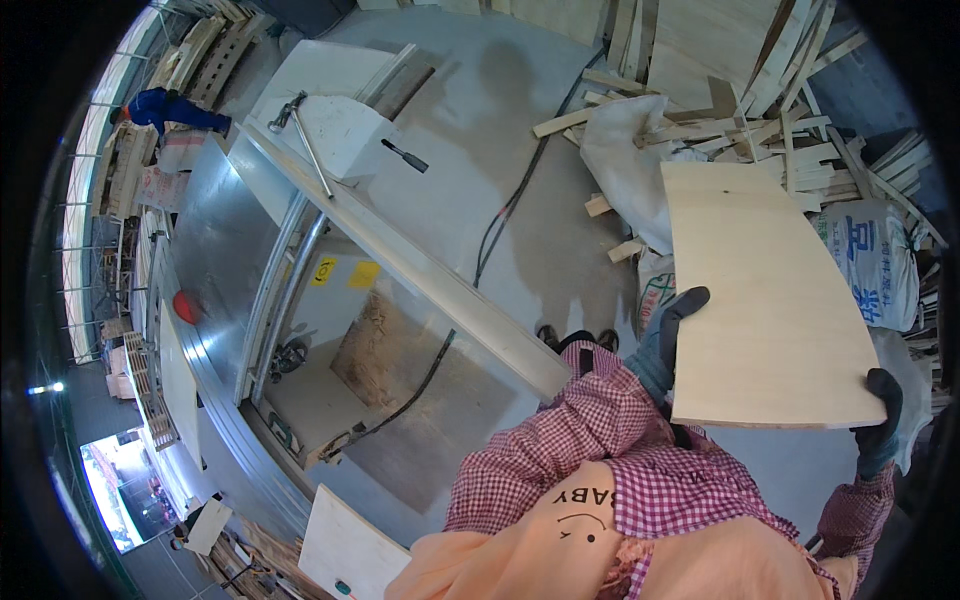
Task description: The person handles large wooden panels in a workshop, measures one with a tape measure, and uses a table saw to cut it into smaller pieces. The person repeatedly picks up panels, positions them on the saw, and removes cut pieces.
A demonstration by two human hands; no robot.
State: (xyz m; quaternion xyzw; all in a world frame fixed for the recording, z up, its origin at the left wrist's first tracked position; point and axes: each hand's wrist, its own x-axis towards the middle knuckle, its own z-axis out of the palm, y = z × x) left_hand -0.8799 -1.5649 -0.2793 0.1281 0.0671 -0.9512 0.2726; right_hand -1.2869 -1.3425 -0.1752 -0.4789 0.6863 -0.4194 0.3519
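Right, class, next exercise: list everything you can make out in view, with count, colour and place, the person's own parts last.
plywood board: one, pale tan, between both hands
wood offcuts: many, pale, upper right
sacks: several, whitish, right
long beam: one, off-white, diagonal, centre left
metal table: one, silvery, left
round object: one, red, left
labels: two, yellow, below beam
cables: several, black, floor
sawdust: one patch, brown, centre left
pallets: several, brown, upper left
co-worker: one, blue clothes, upper left
left hand: one, dark-gloved, board's left edge
right hand: one, dark-gloved, board's lower right corner
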